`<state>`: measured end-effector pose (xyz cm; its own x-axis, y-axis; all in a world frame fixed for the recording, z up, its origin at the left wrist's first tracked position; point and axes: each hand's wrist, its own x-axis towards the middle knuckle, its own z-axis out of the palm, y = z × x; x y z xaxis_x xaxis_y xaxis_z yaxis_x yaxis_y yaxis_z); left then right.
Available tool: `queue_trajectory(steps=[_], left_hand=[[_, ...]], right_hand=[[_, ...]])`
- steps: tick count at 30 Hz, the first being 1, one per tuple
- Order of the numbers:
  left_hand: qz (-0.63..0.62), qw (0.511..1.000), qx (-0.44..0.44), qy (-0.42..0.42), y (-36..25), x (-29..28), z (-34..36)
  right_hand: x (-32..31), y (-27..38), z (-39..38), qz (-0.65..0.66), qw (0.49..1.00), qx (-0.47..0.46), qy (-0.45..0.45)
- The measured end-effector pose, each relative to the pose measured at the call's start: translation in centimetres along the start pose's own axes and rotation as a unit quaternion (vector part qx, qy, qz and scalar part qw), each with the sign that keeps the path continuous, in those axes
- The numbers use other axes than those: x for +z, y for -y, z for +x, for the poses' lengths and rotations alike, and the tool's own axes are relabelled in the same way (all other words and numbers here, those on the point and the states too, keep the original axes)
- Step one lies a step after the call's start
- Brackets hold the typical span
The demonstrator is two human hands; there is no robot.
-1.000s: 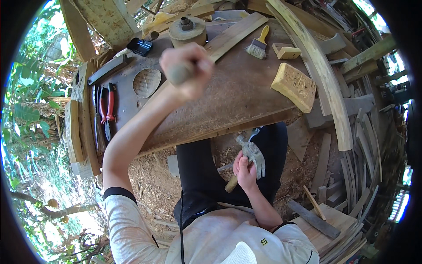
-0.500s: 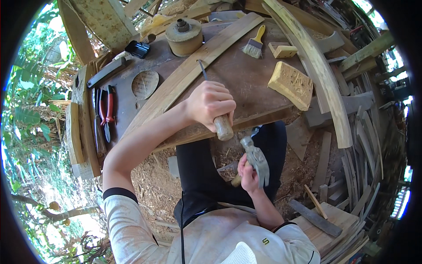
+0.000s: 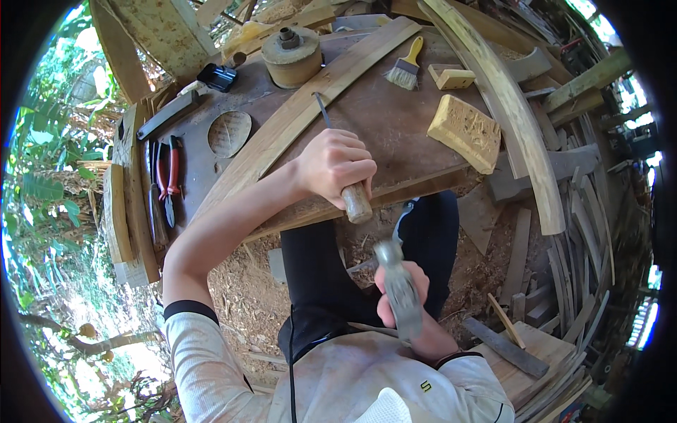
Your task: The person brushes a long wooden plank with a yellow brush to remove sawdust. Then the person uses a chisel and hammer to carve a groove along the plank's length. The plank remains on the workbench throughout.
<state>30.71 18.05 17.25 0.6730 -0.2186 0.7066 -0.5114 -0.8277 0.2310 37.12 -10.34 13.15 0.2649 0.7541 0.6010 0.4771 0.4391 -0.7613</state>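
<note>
My left hand (image 3: pixel 337 166) is wrapped round the wooden handle of a chisel (image 3: pixel 358 204). The chisel's thin blade slants away from me, and its tip meets a long wooden plank (image 3: pixel 282 134) lying diagonally over the workbench (image 3: pixel 381 127). In my right hand (image 3: pixel 409 285) is a claw hammer (image 3: pixel 399 292), held low above my lap. Its metal head is slightly blurred and sits a little below the butt of the chisel handle, apart from it. Most of the hammer's handle is hidden behind the head and my fingers.
Red-handled pliers (image 3: pixel 169 180) and a round wooden disc (image 3: pixel 229 134) lie at the left of the bench. A cylindrical block (image 3: pixel 290 60) stands at the back. To the right are a paintbrush (image 3: pixel 404 70), a yellowish wood block (image 3: pixel 465 134) and a long curved pole (image 3: pixel 508 99).
The hammer has swung in my right hand, its head now turned upward toward the camera and lower beneath the chisel handle. My left hand and the chisel stay nearly in place.
</note>
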Motion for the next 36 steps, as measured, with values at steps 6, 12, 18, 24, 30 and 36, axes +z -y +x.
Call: queue_trajectory(steps=[6,12,18,24,30,36], left_hand=[[0.016,1.000,0.002,-0.002,0.2,0.4,-0.5],[-0.008,1.000,-0.006,0.005,0.1,0.6,0.2],[0.002,1.000,-0.001,0.026,0.4,0.9,-0.2],[0.011,0.999,-0.006,0.039,0.4,1.3,0.2],[0.017,0.999,-0.015,0.034,0.3,1.2,-0.3],[0.028,0.998,-0.020,0.054,0.4,1.1,-0.3]], right_hand=[[0.7,-0.8,-0.3,0.010,0.998,0.054,-0.012],[1.2,-1.7,-1.2,0.122,0.990,0.056,-0.033],[2.2,-1.8,-1.3,0.091,0.993,-0.007,-0.072],[2.8,-3.1,-2.7,0.094,0.987,-0.062,-0.113],[1.8,-0.7,-0.8,0.009,0.990,0.128,-0.049],[1.3,-0.9,-0.6,-0.042,0.994,0.101,-0.004]])
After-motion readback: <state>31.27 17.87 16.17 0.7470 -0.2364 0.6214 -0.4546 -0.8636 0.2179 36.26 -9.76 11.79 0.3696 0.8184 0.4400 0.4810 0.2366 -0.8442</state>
